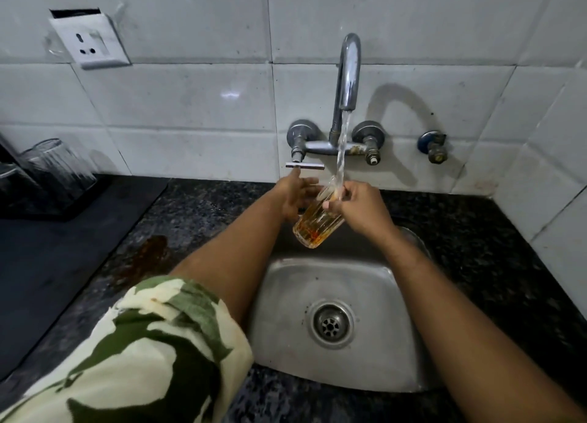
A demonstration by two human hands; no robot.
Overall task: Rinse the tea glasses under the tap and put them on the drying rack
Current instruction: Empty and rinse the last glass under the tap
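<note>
Steel sink (397, 352), perhaps granite counter (495, 241)

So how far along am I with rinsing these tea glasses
Done: clear glasses already stand on the dark rack at left. In hand: the right hand holds a tea glass with amber liquid under the running tap; the left hand reaches toward the handle. Left: finish rinsing and rack it.
</note>
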